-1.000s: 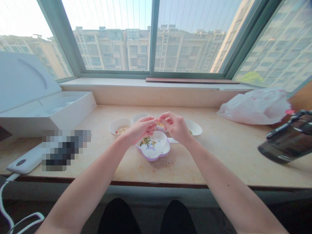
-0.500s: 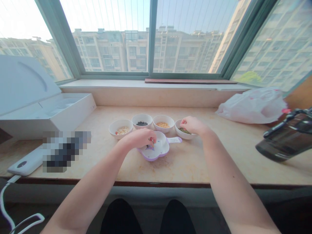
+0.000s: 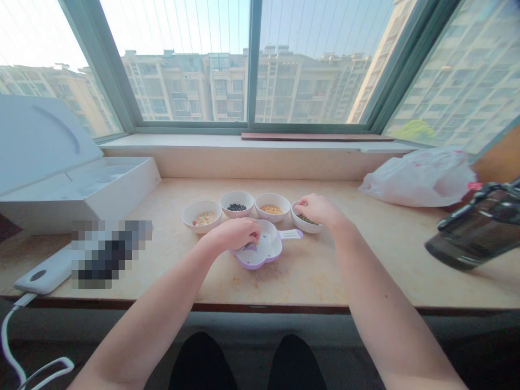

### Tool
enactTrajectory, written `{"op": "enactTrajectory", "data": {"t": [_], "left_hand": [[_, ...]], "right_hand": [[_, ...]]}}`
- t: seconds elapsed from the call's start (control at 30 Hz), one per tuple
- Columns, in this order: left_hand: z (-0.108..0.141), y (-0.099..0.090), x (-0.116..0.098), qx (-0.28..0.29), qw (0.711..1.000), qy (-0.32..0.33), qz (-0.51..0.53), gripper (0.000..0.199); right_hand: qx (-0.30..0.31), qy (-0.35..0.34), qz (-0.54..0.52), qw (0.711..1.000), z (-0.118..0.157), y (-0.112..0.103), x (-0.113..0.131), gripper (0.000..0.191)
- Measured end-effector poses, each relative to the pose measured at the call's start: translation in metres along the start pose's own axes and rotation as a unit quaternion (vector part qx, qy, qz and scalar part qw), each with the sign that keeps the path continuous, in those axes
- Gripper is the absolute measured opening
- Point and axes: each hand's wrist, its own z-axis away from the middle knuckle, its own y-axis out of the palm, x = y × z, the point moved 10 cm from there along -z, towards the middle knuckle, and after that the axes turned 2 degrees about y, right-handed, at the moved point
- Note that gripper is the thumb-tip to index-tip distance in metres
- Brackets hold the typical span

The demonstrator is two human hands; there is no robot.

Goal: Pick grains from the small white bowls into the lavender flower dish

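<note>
My left hand (image 3: 233, 234) hangs over a white, flower-shaped dish with a lilac rim (image 3: 260, 260), its fingers pinched together above the dish's middle. Anything between those fingertips is hidden. My right hand (image 3: 319, 210) reaches the rim of a white bowl of green grains (image 3: 311, 223), with its fingertips closed just over the grains. Three more white bowls stand in the row: mixed pale grains (image 3: 202, 215), small black beans (image 3: 236, 201) and yellow grains (image 3: 272, 208). A white label or handle (image 3: 290, 234) sticks out from the dish.
The stone sill (image 3: 325, 276) carries everything. An open white box (image 3: 81, 189) and a white power bank (image 3: 44, 275) lie at the left beside a pixelated object (image 3: 111, 253). At the right are a white plastic bag (image 3: 418, 179) and a dark bottle (image 3: 467, 234).
Since a second ago my right hand has moved right from the dish to the green-grain bowl. My hands have come apart, and my left hand has dropped lower over the dish.
</note>
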Motion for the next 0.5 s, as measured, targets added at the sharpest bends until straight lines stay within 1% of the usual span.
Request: {"op": "enactTrajectory", "data": {"t": [0.1,0.2,0.33,0.4,0.43,0.47,0.5], "left_hand": [[0.001,0.003,-0.003,0.03,0.998,-0.002,-0.052,0.013],[0.001,-0.006,-0.007,-0.004,0.999,0.004,-0.036,0.014],[0.001,-0.017,-0.008,-0.058,0.997,-0.013,0.042,0.014],[0.001,-0.018,-0.013,-0.064,0.991,-0.013,0.117,0.016],[0.001,-0.018,-0.016,-0.061,0.982,-0.011,0.18,0.017],[0.001,-0.017,-0.02,-0.056,0.966,-0.009,0.253,0.019],[0.001,-0.016,-0.023,-0.05,0.944,-0.008,0.327,0.021]], "right_hand": [[-0.028,-0.009,0.008,1.0,0.001,-0.005,0.004,0.026],[-0.049,-0.016,0.009,0.999,0.003,-0.009,0.006,0.028],[-0.074,-0.034,-0.01,0.997,0.005,-0.014,0.014,0.027],[-0.087,-0.053,-0.048,0.994,0.006,-0.017,0.022,0.025],[-0.093,-0.067,-0.078,0.99,0.008,-0.019,0.026,0.024],[-0.098,-0.086,-0.111,0.985,0.009,-0.022,0.032,0.023],[-0.103,-0.109,-0.147,0.978,0.012,-0.024,0.039,0.022]]}}
